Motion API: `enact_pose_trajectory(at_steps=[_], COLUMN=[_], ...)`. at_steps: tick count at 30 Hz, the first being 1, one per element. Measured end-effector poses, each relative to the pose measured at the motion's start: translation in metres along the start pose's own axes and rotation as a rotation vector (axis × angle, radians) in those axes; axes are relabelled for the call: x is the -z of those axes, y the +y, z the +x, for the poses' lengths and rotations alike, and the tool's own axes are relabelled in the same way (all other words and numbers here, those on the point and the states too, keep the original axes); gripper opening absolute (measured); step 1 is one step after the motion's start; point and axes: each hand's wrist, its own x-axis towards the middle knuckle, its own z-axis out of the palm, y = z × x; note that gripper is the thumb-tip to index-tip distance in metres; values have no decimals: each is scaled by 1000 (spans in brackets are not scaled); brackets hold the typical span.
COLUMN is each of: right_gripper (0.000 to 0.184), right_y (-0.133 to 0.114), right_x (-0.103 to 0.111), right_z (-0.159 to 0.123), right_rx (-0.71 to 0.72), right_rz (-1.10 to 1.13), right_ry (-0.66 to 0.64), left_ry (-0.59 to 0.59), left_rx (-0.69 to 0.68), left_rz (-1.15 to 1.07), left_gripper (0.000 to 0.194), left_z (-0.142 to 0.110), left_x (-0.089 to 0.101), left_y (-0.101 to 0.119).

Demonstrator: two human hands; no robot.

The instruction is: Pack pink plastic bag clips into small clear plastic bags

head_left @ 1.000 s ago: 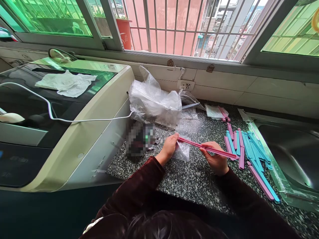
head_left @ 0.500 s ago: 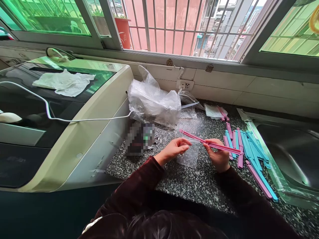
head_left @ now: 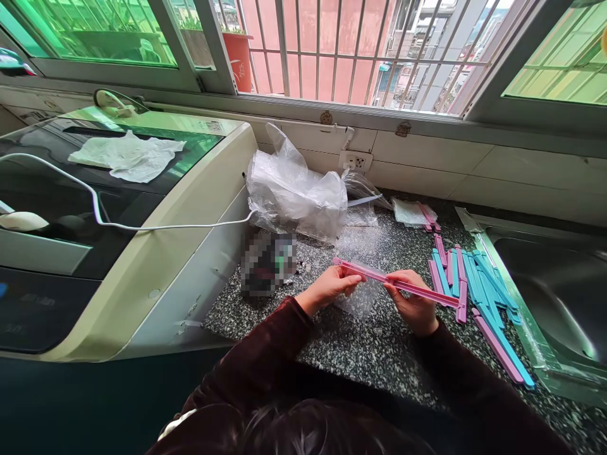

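A long pink sealing clip [head_left: 374, 274] is held level above the speckled granite counter [head_left: 360, 341]. My right hand [head_left: 413, 304] grips it near its middle. My left hand [head_left: 332, 287] pinches a small clear plastic bag [head_left: 359, 298] just under the clip's left end, fingers closed. The bag hangs below the clip between both hands. Both sleeves are dark red.
A pile of pink and blue clips [head_left: 474, 284] lies to the right beside a steel sink [head_left: 545, 297]. Crumpled clear bags [head_left: 294, 189] sit at the back by a wall socket [head_left: 355, 162]. A washing machine [head_left: 118, 208] with a white cable stands on the left.
The clip has come back left and down over the bag. My left hand has risen to the clip's left end with the bag's top edge.
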Motion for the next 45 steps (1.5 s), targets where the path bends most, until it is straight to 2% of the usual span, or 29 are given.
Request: enact_pose_trajectory(at_steps=[9, 15, 22, 30, 36, 45], right_gripper=[12, 11, 19, 17, 12, 25], right_y=[1, 0, 3, 2, -3, -2], right_x=[-3, -3, 1, -2, 0, 2], right_z=[-2, -3, -3, -6, -2, -4], right_rx=[29, 19, 40, 60, 82, 115], right_rz=[31, 27, 18, 118, 56, 38], right_ry=[-15, -30, 13, 105, 122, 101], left_ry=[69, 127, 188, 183, 195, 164], left_rx=[51, 40, 13, -49, -62, -111], left_rz=[-135, -158, -160, -132, -116, -54], left_gripper=[44, 35, 31, 31, 36, 38], left_z=[1, 2, 1, 1, 0, 0], left_x=[-1, -2, -3, -6, -11, -10], left_y=[-1, -4, -2, -5, -2, -4])
